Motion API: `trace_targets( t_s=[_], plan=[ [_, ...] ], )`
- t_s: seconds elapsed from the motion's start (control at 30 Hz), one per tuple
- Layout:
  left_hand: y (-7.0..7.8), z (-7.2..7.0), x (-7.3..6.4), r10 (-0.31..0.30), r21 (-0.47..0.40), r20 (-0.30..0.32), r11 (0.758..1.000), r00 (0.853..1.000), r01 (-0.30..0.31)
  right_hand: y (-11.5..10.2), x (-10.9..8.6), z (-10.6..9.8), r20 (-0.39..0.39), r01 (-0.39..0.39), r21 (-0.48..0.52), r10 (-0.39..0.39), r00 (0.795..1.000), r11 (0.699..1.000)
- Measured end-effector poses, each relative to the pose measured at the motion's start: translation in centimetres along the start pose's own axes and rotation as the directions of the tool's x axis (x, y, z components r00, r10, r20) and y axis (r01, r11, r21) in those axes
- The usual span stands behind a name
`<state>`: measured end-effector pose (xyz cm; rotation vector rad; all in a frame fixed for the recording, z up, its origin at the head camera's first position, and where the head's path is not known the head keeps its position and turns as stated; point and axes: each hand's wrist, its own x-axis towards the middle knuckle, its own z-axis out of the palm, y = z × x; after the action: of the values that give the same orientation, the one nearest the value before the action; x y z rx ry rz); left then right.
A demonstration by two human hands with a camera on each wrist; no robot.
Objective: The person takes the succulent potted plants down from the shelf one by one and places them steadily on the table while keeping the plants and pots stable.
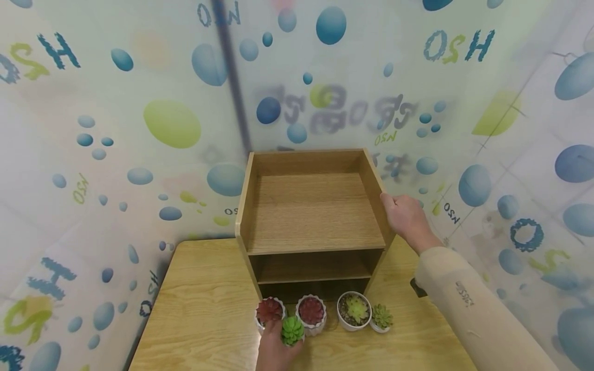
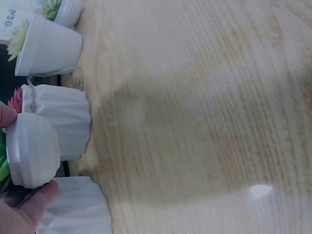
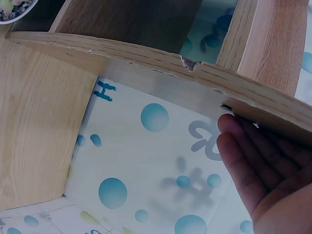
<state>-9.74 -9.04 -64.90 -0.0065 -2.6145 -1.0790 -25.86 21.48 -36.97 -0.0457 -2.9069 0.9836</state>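
My left hand (image 1: 277, 346) pinches a small white pot with a bright green succulent (image 1: 292, 330) between thumb and fingers, in front of the shelf. In the left wrist view the smooth white pot (image 2: 33, 150) is tipped on its side relative to the camera. Right beside it stand two ribbed white pots with dark red succulents, one on the left (image 1: 269, 310) and one on the right (image 1: 311, 311). With my right hand (image 1: 408, 219) I grip the right side panel of a wooden shelf unit (image 1: 315, 206); in the right wrist view its fingers (image 3: 243, 151) lie along the panel's outer face.
A white pot with a yellow-green succulent (image 1: 355, 311) and a smaller potted succulent (image 1: 382, 317) stand further right before the shelf. The wooden table (image 1: 199, 299) extends to both sides. A patterned wall covering (image 1: 297, 67) rises behind it.
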Motion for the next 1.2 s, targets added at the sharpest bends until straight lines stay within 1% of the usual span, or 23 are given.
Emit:
trace_targets(
  t_s=[0.13, 0.3, 0.4, 0.47, 0.63, 0.73, 0.87, 1.07, 1.2],
  plan=[
    [-0.2, 0.2, -0.2, 0.012, 0.019, 0.011, 1.0, 1.0, -0.013, 0.0, 0.0, 0.1, -0.003, -0.005, -0.002, 0.005, 1.0, 1.0],
    [-0.1, 0.1, -0.4, -0.019, 0.064, 0.074, 0.998, 0.997, 0.014, 0.0, 0.0, 0.1, 0.001, -0.007, -0.002, 0.007, 1.0, 1.0],
    [0.0, 0.1, -0.3, -0.035, 0.073, 0.106, 0.997, 0.994, 0.028, -0.1, 0.0, 0.1, 0.002, -0.007, 0.003, 0.007, 1.0, 1.0],
    [-0.1, 0.2, -0.4, -0.026, 0.075, 0.109, 0.997, 0.994, 0.018, 0.0, 0.0, 0.1, 0.002, -0.003, 0.005, 0.003, 1.0, 1.0],
    [-0.7, 0.7, -0.7, 0.034, 0.089, 0.104, 0.995, 0.994, -0.044, 0.1, 0.1, 0.1, 0.001, 0.006, 0.011, -0.006, 1.0, 1.0],
    [-1.0, 0.9, -0.9, 0.054, 0.09, 0.112, 0.994, 0.992, -0.064, 0.0, 0.0, 0.0, 0.004, 0.002, 0.011, -0.002, 1.0, 1.0],
    [-1.2, 1.2, -1.1, 0.054, 0.083, 0.122, 0.994, 0.991, -0.064, 0.0, 0.0, 0.0, 0.002, -0.002, 0.008, 0.002, 1.0, 1.0],
    [-1.8, 1.6, -1.3, 0.037, 0.106, 0.141, 0.993, 0.989, -0.052, 0.0, 0.1, 0.0, 0.005, -0.005, 0.004, 0.005, 1.0, 1.0],
    [-2.1, 1.7, -1.4, 0.047, 0.111, 0.14, 0.992, 0.989, -0.062, 0.0, 0.0, 0.0, 0.007, -0.007, 0.011, 0.007, 1.0, 1.0]
  ],
)
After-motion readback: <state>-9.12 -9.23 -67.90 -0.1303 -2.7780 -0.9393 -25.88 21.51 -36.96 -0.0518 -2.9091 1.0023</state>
